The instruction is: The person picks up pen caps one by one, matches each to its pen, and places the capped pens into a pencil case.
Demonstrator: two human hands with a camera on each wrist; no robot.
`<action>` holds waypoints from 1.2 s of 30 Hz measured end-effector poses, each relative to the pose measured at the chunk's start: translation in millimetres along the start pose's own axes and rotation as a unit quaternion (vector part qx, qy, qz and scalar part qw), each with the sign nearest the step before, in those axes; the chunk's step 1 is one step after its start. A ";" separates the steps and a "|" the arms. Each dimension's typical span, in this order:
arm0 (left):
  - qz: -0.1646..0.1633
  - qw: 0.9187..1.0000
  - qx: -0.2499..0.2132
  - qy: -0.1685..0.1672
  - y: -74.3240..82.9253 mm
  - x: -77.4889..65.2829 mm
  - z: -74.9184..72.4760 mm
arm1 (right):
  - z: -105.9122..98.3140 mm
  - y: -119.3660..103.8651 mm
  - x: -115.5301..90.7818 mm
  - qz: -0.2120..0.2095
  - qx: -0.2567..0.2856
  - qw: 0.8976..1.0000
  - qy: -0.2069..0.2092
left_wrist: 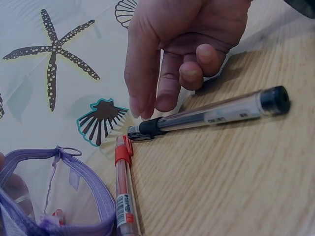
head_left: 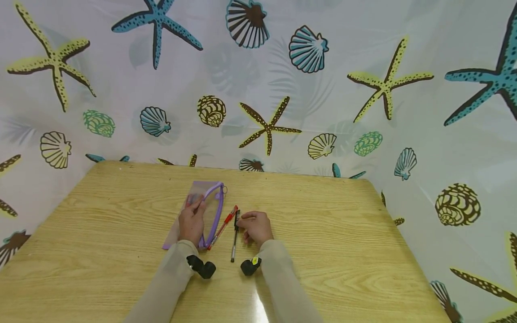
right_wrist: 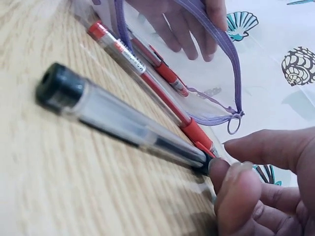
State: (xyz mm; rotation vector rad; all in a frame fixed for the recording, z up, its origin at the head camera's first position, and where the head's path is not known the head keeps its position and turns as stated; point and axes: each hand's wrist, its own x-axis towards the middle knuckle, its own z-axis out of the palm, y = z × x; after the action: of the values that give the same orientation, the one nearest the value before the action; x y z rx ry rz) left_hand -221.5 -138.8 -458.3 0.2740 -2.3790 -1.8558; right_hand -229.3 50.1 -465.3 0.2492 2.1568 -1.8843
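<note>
A clear pencil pouch with a purple zipper (head_left: 220, 208) lies left of centre on the table, its zipped mouth spread wide. My left hand (head_left: 191, 224) holds it near that mouth, the other fingers showing through the film in the right wrist view. Inside is a red pen (right_wrist: 165, 67). Another red pen (head_left: 223, 227) lies slanted along the pouch's right edge. Beside it is a black pen (head_left: 234, 244), cap end away from me. My right hand (head_left: 258, 226) has its fingertips right at the black pen's cap, the rear fingers loosely curled.
All of this rests on a wood-grain table (head_left: 323, 215). Behind and on the right hangs a white cloth (head_left: 339, 103) printed with starfish and shells. Small black cameras (head_left: 207, 270) sit on both wrists, over beige sleeves (head_left: 282, 278).
</note>
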 end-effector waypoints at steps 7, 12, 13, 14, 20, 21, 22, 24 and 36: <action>0.000 1.000 -0.004 -0.002 0.2 -0.1 -0.1 | 5.2 0.2 2.5 0.001 -0.052 0.999 0.012; -0.005 1.000 -0.005 -0.003 -0.5 -0.5 -0.1 | 7.8 -0.7 5.2 0.001 -0.099 0.995 0.018; -0.006 1.000 -0.004 -0.003 -0.7 -0.4 -0.1 | 8.1 -0.7 5.7 0.000 -0.107 0.994 0.018; -0.007 1.000 -0.004 -0.004 -0.7 -0.4 -0.1 | 8.4 -0.6 6.1 -0.002 -0.114 0.993 0.018; -0.005 1.000 -0.008 -0.003 -0.3 -0.1 0.1 | 8.0 -1.2 6.8 -0.017 -0.143 0.989 0.018; -0.003 1.000 -0.008 -0.002 -0.2 -0.2 0.1 | 7.8 -1.3 6.9 -0.018 -0.147 0.989 0.019; -0.003 1.000 -0.009 -0.002 0.1 -0.5 0.0 | 7.7 -1.3 6.9 -0.020 -0.150 0.988 0.018; -0.003 1.000 -0.008 0.000 0.7 -1.1 0.0 | 7.4 -0.7 7.1 -0.022 -0.153 0.988 0.017; -0.005 1.000 -0.002 0.003 0.3 0.5 2.2 | 4.0 4.4 6.8 -0.018 -0.096 0.995 0.012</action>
State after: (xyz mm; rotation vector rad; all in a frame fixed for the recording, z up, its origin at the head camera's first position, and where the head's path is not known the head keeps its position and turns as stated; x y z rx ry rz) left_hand -222.5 -136.8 -458.6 0.2928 -2.3740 -1.8604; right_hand -234.1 46.4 -472.1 0.1965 2.3534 -1.6838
